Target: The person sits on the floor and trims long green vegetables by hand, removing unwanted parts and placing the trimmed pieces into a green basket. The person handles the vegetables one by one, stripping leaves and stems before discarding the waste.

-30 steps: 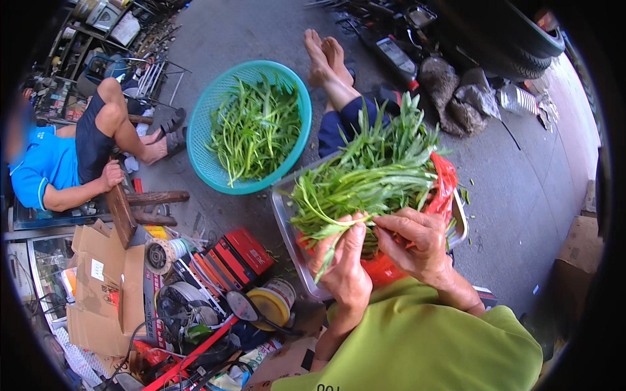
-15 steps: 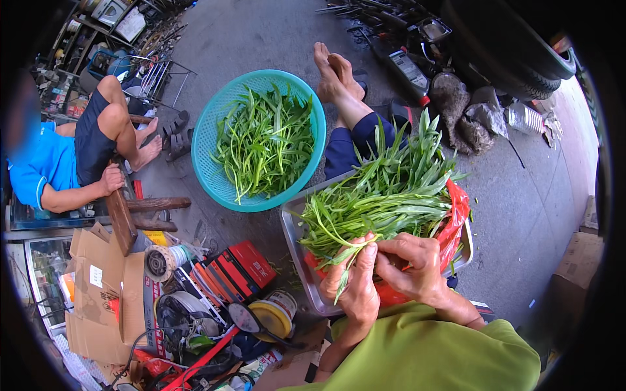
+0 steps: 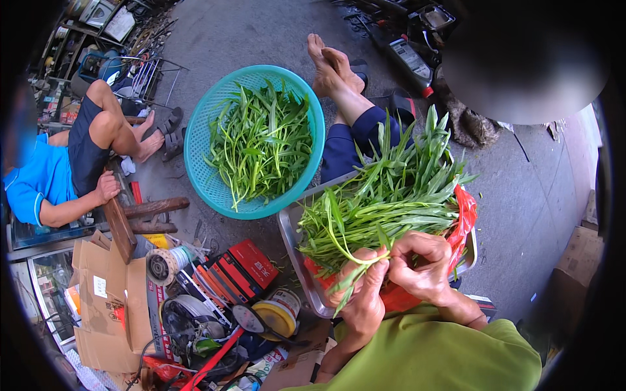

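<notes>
My left hand [image 3: 358,296] is closed around a leafy green stem [image 3: 345,240], which looks like water spinach; its leaves poke out below my fingers. Fingertips of my right hand [image 3: 424,266] pinch together at the stem's end, right against my left thumb. Both hands are over the near edge of a metal tray [image 3: 285,236] on my lap. Long-leaved greens [image 3: 385,202] fill the tray, lying on a red plastic bag [image 3: 464,218]. Beyond it to the left, a teal plastic colander [image 3: 194,159] contains loose greens [image 3: 261,143].
At left sits another person [image 3: 49,173] in a blue shirt, one hand on a wooden stool [image 3: 120,225]. Cardboard [image 3: 107,303], a wire spool [image 3: 168,262] and red boxes [image 3: 242,270] crowd the lower left. A black bottle [image 3: 411,64] lies beyond my feet; a dark blur covers the upper right.
Both hands have shifted slightly down and right, still together. A longer stretch of stem now arches up from my left hand. The dark blur at upper right has come in over the tyres.
</notes>
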Motion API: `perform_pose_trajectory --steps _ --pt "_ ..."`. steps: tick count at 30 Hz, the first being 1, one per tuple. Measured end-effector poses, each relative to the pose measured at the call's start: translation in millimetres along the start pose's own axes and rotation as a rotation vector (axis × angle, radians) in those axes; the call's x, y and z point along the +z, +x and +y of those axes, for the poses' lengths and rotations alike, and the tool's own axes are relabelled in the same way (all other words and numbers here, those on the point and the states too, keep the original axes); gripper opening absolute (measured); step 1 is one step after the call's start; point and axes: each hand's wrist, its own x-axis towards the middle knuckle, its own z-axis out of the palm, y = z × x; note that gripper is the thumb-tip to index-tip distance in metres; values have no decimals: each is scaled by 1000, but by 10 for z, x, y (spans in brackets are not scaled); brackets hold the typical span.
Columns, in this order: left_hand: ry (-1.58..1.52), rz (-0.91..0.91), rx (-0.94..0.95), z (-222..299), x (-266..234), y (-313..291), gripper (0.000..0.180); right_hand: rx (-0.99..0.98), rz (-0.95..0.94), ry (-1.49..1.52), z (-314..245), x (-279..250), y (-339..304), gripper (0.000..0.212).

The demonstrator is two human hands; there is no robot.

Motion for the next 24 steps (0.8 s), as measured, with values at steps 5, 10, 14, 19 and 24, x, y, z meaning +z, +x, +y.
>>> perform_pose_trajectory --steps 5,10,14,19,24 --pt "-1 -180 116 98 11 37 19 261 55 460 -187 -131 -15 6" --pt "95 46 327 348 -2 423 15 256 427 558 81 -478 129 10" --pt "762 257 626 516 -302 1258 14 139 620 533 290 -904 144 15" --pt "1513 -36 580 506 -830 1914 39 152 762 249 338 -1189 -129 21" --pt "919 -338 255 450 -342 1282 14 361 833 -27 538 -1285 -325 17"
